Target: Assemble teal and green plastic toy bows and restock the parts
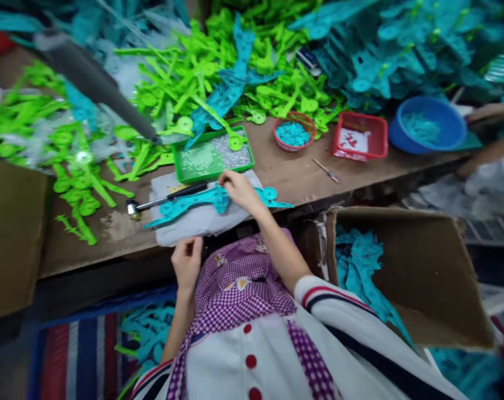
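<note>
A long teal plastic part point(189, 205) lies across a pale cloth pad point(168, 236) at the table's front edge. Over its middle is my right hand point(240, 190), fingers pinched together close to the near rim of a green tray point(179, 166). The tray holds small pale and silvery pieces. My left hand point(185, 260) hovers just in front of the pad, its fingers curled in; whatever either hand may hold is too small or hidden to make out. Left of the hands, a hammer point(164, 201) with a black grip rests along the teal part.
Heaped lime-green parts point(172, 83) and teal parts point(385, 55) cover the back. A red bowl point(294, 145), red basket point(360, 153), blue bowl point(427, 141) and thin screwdriver point(325, 170) sit right. Below stands a cardboard box point(427, 266). A grey tool point(93, 83) hangs upper left. Another person's arm point(491, 153) shows right.
</note>
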A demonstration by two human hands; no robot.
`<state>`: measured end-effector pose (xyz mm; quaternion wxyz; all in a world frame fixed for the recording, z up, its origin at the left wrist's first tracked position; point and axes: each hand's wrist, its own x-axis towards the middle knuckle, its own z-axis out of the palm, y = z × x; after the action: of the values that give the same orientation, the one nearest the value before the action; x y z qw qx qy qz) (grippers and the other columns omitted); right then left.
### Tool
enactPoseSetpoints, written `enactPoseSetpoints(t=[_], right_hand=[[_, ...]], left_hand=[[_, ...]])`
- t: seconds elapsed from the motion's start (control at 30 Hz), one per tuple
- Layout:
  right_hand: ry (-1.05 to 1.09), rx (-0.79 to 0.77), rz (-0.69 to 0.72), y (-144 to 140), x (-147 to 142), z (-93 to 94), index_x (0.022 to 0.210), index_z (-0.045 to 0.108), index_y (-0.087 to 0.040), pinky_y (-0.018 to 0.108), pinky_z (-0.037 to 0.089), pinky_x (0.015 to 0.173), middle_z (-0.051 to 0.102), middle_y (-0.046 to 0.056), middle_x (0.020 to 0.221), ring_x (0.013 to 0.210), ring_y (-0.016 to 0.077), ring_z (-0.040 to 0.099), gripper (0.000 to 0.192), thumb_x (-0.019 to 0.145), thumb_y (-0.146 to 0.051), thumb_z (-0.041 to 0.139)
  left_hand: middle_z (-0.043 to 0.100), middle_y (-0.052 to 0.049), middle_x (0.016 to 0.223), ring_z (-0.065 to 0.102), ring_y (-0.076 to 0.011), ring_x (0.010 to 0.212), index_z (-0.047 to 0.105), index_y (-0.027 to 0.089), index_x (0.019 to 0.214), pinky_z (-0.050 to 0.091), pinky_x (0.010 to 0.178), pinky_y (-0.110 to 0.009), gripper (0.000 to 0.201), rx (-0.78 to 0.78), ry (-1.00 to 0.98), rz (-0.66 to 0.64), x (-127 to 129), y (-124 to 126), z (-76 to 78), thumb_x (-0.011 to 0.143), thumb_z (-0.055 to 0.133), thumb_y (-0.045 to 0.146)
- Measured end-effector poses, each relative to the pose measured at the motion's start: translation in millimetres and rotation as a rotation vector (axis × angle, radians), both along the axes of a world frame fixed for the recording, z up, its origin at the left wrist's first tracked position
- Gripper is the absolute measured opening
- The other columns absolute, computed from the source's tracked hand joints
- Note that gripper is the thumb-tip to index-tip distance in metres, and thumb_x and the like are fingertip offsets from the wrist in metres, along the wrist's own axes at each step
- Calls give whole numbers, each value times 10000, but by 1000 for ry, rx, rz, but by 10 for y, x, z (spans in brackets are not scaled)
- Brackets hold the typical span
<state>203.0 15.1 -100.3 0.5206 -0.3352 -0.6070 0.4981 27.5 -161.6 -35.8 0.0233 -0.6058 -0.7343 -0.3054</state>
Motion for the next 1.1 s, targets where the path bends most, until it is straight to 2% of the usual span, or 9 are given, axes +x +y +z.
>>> enactPoseSetpoints(t=[0.1, 0.2, 0.27, 0.43, 0.57, 0.7, 0.83, 0.97, 1.1], right_hand=[[53, -9, -60, -101, 166, -397, 885, 615, -164, 335, 480, 893, 675, 64, 927, 900, 180, 601, 258, 777, -166, 381], [83, 15, -102, -143, 248, -677, 833, 594, -188, 363, 481, 874, 666, 77, 908, 897, 211, 600, 189, 739, -236, 437], [49, 36, -132, -167, 265, -792, 835, 598, -191, 390, 483, 878, 658, 88, 905, 918, 234, 606, 194, 743, -263, 444], [-28, 166, -100, -180, 299, -1048, 1049, 638, -185, 441, 486, 941, 671, 114, 1063, 1029, 261, 615, 341, 782, -288, 453], [-91, 290, -45, -131, 331, -1208, 1151, 627, -183, 460, 486, 979, 660, 125, 1143, 1099, 266, 613, 374, 844, -292, 444], [-203, 444, 16, -264, 371, -1202, 1354, 552, -167, 514, 427, 1085, 533, 181, 1401, 1326, 304, 500, 492, 900, -350, 507], [-463, 437, 16, -524, 387, -1012, 1544, 370, -220, 555, 294, 1190, 331, 145, 1598, 1512, 302, 261, 644, 917, -249, 515], [-593, 326, -3, -618, 275, -840, 1597, 250, -215, 550, 214, 1235, 221, 119, 1653, 1550, 281, 152, 726, 937, -242, 551], [-601, 277, -52, -579, 93, -854, 1579, 287, -204, 522, 232, 1237, 233, 118, 1649, 1541, 252, 197, 698, 967, -369, 578]], left_hand=[[653, -20, 754, 591, -141, 696, 682, 161, 790, 474, 674, -243, 283, -74, -44, 50, -13, -127, -110, 838, 651, 438], [662, -22, 745, 599, -145, 683, 679, 164, 796, 482, 670, -249, 294, -52, -175, 133, -42, -145, -174, 821, 654, 455], [655, -18, 740, 588, -139, 675, 678, 167, 790, 470, 661, -245, 278, -29, -198, 138, -25, -139, -225, 831, 649, 440], [615, -7, 703, 534, -117, 627, 668, 164, 733, 397, 598, -231, 229, -33, -176, 93, 118, -127, -445, 844, 628, 361], [601, -6, 725, 528, -118, 644, 666, 164, 751, 391, 615, -236, 227, 21, -165, 124, 171, -216, -458, 868, 614, 351], [595, -13, 747, 550, -141, 679, 671, 178, 769, 411, 645, -251, 244, -108, -107, 85, 78, -427, -412, 880, 599, 383], [628, -39, 780, 609, -194, 754, 666, 197, 740, 459, 722, -301, 298, -340, 49, 6, -187, -478, -466, 871, 561, 444], [671, -74, 812, 647, -252, 790, 679, 208, 741, 507, 760, -367, 408, -395, 114, -31, -478, -218, -476, 820, 547, 586], [737, -112, 908, 707, -307, 899, 706, 188, 872, 550, 890, -429, 563, -380, -91, 78, -640, 137, -479, 706, 614, 717]])
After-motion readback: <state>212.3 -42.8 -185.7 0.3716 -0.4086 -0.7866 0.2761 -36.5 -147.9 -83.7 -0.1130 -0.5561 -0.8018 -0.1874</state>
